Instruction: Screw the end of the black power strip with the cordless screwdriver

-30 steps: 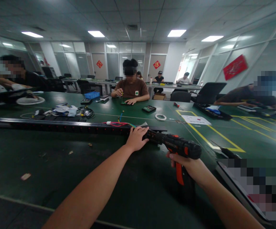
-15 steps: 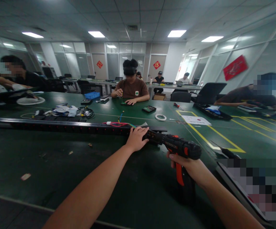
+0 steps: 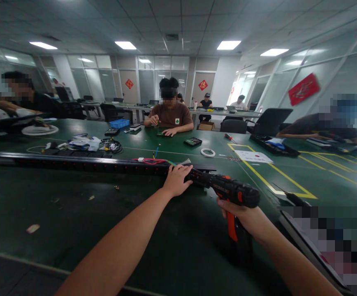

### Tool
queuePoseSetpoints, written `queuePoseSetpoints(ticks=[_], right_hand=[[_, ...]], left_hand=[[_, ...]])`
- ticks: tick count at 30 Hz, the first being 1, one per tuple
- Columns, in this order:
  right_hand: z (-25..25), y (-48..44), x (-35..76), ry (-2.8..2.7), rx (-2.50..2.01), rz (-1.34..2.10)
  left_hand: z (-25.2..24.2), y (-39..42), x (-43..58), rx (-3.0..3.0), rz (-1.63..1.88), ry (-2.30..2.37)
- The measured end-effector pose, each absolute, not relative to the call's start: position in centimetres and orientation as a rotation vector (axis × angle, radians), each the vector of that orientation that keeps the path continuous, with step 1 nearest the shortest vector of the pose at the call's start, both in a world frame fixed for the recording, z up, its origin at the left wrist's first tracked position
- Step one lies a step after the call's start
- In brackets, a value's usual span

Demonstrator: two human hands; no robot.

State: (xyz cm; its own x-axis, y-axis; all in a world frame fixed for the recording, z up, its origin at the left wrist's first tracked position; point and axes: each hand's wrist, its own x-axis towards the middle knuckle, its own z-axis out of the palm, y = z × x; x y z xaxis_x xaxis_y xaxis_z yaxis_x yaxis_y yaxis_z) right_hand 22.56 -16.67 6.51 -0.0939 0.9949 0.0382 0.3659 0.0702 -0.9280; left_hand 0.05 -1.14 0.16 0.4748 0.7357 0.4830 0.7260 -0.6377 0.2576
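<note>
A long black power strip (image 3: 98, 165), with a row of small red marks along its side, stretches across the table from the left. My left hand (image 3: 177, 181) clasps it near its right end, fingers over the top and thumb in front. Red, blue and yellow-green wires (image 3: 154, 161) with a white connector come out beside that hand. In my right hand (image 3: 243, 211) is a black and orange cordless screwdriver (image 3: 237, 191), gripped by its handle and pointing left. Its tip meets the strip's end just right of my left fingers; the exact contact point is hidden.
Cables and plastic bags (image 3: 86, 143) lie behind the strip. Farther back are a blue basket (image 3: 119, 123), a black tray (image 3: 192, 141), a white coil (image 3: 207, 152) and a paper sheet (image 3: 254, 156). A co-worker (image 3: 169, 113) sits opposite. A dark pointed tool (image 3: 295, 199) lies at right.
The cordless screwdriver and my right hand have shifted only very slightly. My left hand stays in place on the power strip.
</note>
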Motion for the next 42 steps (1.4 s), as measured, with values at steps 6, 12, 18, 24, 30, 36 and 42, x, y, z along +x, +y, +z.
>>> queuePoseSetpoints(ticks=[6,12,18,24,30,36,42], right_hand=[[6.51,-16.81,22.57,-1.574,-1.397,1.045],[6.44,-16.67,22.76,-1.582,-1.396,1.051],[6.37,-16.57,22.72,-1.584,-1.383,1.043],[6.25,-16.55,22.60,-1.549,-1.375,1.041],[6.21,-16.55,22.61,-1.543,-1.337,1.045],[6.00,-16.50,22.85,-1.524,-1.351,1.072],[5.93,-16.37,22.82,-1.540,-1.324,1.061]], left_hand=[[0.23,-1.21,0.02,2.678,0.896,1.325],[0.43,-1.46,0.03,2.675,0.899,1.324],[0.26,-1.21,-0.02,2.671,0.909,1.317],[0.07,-1.06,0.03,2.680,0.900,1.323],[0.18,-1.14,0.00,2.693,0.917,1.320],[0.06,-1.04,-0.03,2.693,0.921,1.314],[-0.06,-1.08,0.01,2.687,0.927,1.316]])
